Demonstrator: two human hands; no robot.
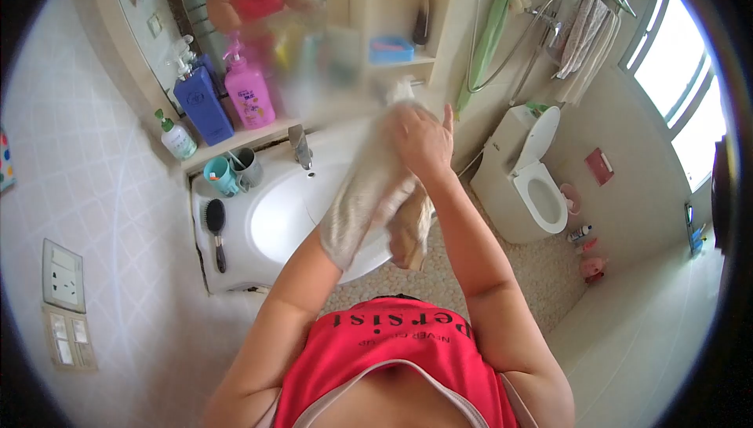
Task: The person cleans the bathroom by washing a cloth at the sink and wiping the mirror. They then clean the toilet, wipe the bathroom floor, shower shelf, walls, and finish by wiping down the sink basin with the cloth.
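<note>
The left forearm (302,279) is partly covered by a pale, sheer cloth (353,208), suspended above the edge of the white sink (278,228). The cloth could be snagged or torn if tugged too hard; the hanging brown fabric (409,236) could be wetted if lowered. The cloth's far end is overlapped by the right hand (423,142); whether it is pinched cannot be told through blur. The left hand is hidden, its grip unseen.
</note>
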